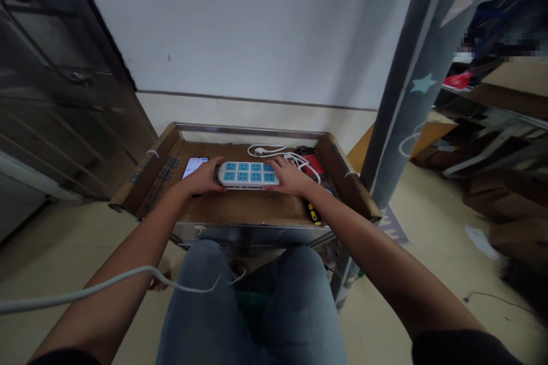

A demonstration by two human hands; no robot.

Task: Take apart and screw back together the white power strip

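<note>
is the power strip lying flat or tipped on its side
Flat: the power strip lies on the wooden tabletop, blue sockets facing up, between the left hand and right hand.

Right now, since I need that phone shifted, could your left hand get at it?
Probably yes: the left hand rests on the end of the power strip, right beside the smartphone, and nothing appears to stand between them.

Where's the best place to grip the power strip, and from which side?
Probably by its two short ends, coming from above. The white power strip lies flat on the wooden tray, with its blue sockets facing up, so the ends leave them uncovered. Your left hand and right hand are at those ends.
</note>
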